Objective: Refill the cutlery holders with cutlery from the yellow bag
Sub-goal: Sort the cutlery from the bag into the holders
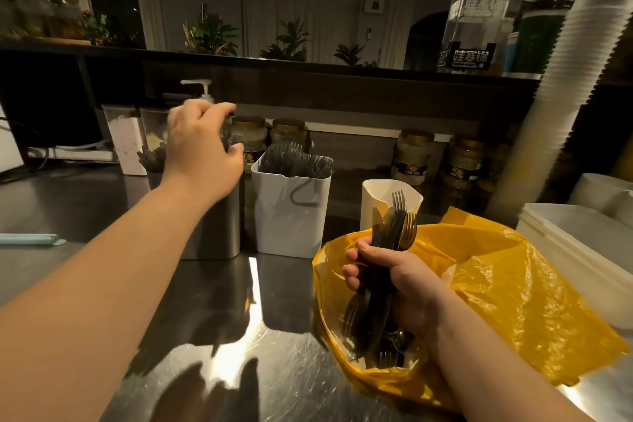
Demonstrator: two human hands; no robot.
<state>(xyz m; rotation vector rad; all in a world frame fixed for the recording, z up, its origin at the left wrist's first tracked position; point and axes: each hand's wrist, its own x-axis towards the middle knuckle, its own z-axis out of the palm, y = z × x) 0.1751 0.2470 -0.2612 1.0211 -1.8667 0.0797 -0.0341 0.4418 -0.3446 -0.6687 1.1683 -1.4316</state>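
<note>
Our right hand [399, 284] clenched cutlery [394, 223] above the yellow bag [513, 284]; our left hand [198, 147], grip unclear, hung over the steel holder [219, 226] before jars [250, 134].

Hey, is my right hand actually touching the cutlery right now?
Touching. The head view shows the right hand with its fingers curled round a bundle of cutlery, held above the open yellow bag.

L hand [202, 151] blurred, hides top of steel holder [219, 226]; R hand [394, 284] grip covers cutlery [394, 226] handles; jar labels [409, 171] unreadable.
</note>
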